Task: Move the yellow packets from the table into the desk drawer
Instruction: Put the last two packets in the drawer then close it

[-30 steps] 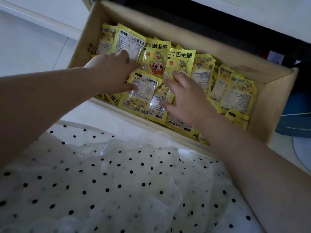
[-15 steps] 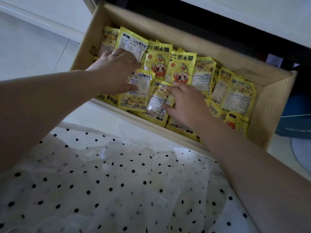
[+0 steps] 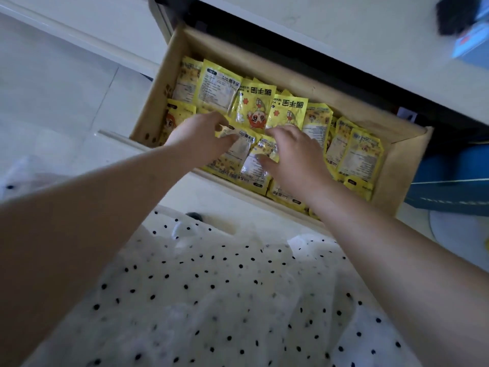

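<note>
The wooden desk drawer (image 3: 152,112) stands pulled out and is packed with several yellow packets (image 3: 255,109), some showing a cartoon face, others their printed backs. Both my hands are inside it, near its front edge. My left hand (image 3: 199,141) pinches the top edge of a yellow packet (image 3: 240,148) lying back-side up. My right hand (image 3: 293,160) sits just to the right with curled fingers, its thumb and fingers closed around the neighbouring packet (image 3: 258,169). The packets under both hands are partly hidden.
The white desk top (image 3: 344,35) overhangs the drawer's back; a dark object (image 3: 453,14) and a blue box (image 3: 473,43) lie on it. A blue bin (image 3: 449,181) stands right of the drawer. White fabric with black dots (image 3: 211,287) covers my lap below.
The camera has tilted up, showing more of the desk. My left hand slid down from the back row to a front packet's top edge. My right hand's fingers curled around its packet.
</note>
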The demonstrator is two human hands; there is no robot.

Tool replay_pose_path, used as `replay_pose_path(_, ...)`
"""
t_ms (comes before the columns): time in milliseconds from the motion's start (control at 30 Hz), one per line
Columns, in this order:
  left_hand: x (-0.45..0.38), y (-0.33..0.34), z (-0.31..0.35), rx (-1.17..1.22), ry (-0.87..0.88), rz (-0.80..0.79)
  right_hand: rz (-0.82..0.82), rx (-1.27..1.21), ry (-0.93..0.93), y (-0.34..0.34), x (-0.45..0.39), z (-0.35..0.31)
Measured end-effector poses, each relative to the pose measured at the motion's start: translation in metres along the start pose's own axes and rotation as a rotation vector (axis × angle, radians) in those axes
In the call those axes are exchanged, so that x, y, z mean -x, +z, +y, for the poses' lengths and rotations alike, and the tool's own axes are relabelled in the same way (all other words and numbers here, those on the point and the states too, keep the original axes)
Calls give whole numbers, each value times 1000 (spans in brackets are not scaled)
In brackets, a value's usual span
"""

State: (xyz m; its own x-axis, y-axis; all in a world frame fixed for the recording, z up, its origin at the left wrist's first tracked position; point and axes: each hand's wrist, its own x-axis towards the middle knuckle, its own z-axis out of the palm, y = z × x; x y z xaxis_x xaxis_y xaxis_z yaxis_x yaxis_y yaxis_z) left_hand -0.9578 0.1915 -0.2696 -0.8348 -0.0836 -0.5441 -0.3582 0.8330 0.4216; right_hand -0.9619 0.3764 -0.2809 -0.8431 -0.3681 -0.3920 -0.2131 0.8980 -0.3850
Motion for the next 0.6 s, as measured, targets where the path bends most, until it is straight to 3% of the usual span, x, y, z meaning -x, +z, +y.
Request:
replay_pose_path(67, 33, -11, 7, 332, -153, -6, -8, -83, 33, -26, 17, -22)
replay_pose_path(233, 141, -53, 15, 839, -375, 65, -88, -243, 121, -100, 76, -85)
replay_pose_path(367, 234, -91, 25, 1032, -461, 145, -182, -237, 83, -157, 132, -141)
replay_pose_path(600, 397, -140, 37, 1297, -618, 341, -366, -132, -153, -217, 230, -245)
